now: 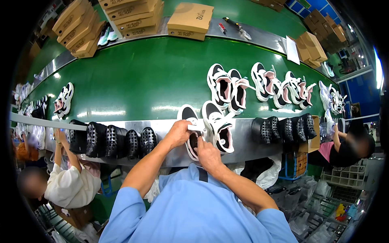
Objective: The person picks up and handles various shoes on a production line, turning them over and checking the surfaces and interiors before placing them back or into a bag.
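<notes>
At the near edge of the green conveyor surface point(162, 81), both my hands grip one black-and-white sneaker point(190, 121): left hand point(178, 133) fingers pinch its tongue, right hand point(208, 156) fingers clasp its heel, toe pointing far

The person is wearing a light blue short-sleeved shirt point(194, 210), its sleeves ending above the elbows and leaving both forearms bare. A dark strap point(203, 175) is running down the middle of the chest. Both hands are showing bare, without gloves.

glossy green belt point(154, 81), matt cardboard boxes point(190, 20)
</notes>
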A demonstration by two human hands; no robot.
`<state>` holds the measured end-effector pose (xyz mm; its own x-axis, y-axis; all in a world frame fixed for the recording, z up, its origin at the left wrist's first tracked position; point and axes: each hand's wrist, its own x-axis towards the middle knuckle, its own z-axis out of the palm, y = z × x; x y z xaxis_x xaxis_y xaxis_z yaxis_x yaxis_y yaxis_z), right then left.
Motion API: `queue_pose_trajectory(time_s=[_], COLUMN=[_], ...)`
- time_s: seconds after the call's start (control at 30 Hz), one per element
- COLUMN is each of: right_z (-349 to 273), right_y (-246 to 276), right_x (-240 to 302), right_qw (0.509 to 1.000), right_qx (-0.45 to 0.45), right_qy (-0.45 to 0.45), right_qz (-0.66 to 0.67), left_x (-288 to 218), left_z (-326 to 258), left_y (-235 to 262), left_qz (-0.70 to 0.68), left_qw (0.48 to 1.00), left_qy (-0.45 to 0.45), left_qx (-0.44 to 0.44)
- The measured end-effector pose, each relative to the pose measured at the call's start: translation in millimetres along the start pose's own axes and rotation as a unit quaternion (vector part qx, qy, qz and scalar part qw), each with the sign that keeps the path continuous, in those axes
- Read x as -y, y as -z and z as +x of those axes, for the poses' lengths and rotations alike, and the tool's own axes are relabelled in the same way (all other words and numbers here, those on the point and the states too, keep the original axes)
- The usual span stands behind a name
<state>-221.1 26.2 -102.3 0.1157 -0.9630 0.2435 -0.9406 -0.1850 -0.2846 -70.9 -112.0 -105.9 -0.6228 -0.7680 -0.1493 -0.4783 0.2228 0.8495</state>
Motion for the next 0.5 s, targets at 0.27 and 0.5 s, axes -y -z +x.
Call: queue_pose_trajectory(time_s=[0.27, 0.5], right_z=[17, 51], right_y=[-32, 39], right_x=[-2, 2], right_qw=[0.99, 0.976], right_qx=[0.009, -0.024], right_qy=[-0.118, -0.085], right_qz=[0.073, 0.199], left_x=[5, -16], left_z=[-16, -64], left_y=[-3, -56], left_qz=[-0.02, 0.022], left_qw=[0.998, 0.964], left_qy=[-0.033, 0.224], left_qx=[-0.05, -0.141])
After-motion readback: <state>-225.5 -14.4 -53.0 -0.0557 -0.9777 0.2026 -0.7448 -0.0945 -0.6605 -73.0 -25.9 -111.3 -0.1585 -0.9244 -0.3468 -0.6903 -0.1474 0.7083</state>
